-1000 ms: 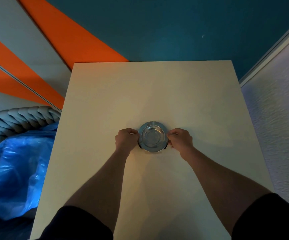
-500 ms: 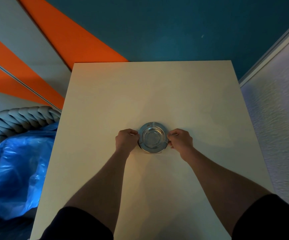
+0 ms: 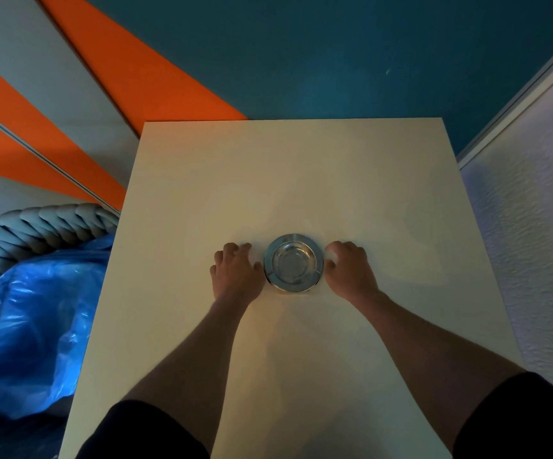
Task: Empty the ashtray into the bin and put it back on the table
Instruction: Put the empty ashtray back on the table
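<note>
Neither hand had hold of anything. The left hand (image 3: 235, 271) lay palm down with its fingers (image 3: 232, 248) spread loosely, just beside the left rim of the ashtray (image 3: 293, 262); whether the thumb side brushed the rim could not be told. The right hand (image 3: 349, 270) sat just beside the right rim, its fingers (image 3: 338, 248) loosely curled and parted, closed around nothing — again, contact with the metal could not be judged.

The ashtray was a round, shiny metal dish, standing upright between the two hands on the pale table (image 3: 301, 177), roughly at the middle of the tabletop. Its bowl looked bare, showing only reflections.

Both forearms reached in from the bottom of the view, out of dark short sleeves (image 3: 526, 415).

Off the table's left edge, lower down, stood the bin (image 3: 10, 226) — a thick grey braided basket lined with a crumpled blue plastic bag (image 3: 37, 319). Beyond the table ran a dark teal wall (image 3: 334, 54), with orange and grey panels (image 3: 136, 71) to the left and a white textured wall (image 3: 533, 226) to the right.
</note>
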`<action>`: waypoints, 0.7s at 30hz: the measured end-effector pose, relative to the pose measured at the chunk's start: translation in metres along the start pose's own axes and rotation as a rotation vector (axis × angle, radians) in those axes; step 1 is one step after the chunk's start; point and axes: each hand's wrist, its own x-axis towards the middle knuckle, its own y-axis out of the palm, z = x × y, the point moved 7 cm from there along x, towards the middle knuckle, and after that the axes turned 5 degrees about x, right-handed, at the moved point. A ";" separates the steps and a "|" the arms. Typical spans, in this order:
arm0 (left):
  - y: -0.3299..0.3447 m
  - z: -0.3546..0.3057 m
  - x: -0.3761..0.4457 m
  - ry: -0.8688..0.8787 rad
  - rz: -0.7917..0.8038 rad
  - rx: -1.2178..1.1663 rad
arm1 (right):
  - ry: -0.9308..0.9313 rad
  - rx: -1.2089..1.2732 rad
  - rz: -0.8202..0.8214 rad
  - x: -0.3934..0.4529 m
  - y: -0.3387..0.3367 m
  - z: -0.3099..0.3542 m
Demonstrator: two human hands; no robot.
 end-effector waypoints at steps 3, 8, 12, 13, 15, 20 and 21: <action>0.007 0.003 -0.004 0.056 0.062 0.143 | -0.009 -0.172 0.062 -0.004 0.004 -0.004; 0.012 0.004 -0.007 0.091 0.089 0.197 | 0.010 -0.307 0.142 -0.008 0.010 -0.010; 0.011 0.003 -0.007 0.091 0.104 0.199 | 0.021 -0.313 0.176 -0.007 0.011 -0.010; 0.011 0.003 -0.006 0.095 0.110 0.202 | 0.024 -0.310 0.183 -0.007 0.010 -0.009; 0.008 0.002 -0.003 0.091 0.143 0.201 | 0.036 -0.296 0.197 -0.006 0.007 -0.007; -0.010 -0.006 0.005 0.101 0.214 0.180 | 0.055 -0.272 0.207 -0.006 -0.010 0.003; -0.015 -0.009 0.007 0.107 0.209 0.181 | 0.050 -0.266 0.202 -0.005 -0.013 0.006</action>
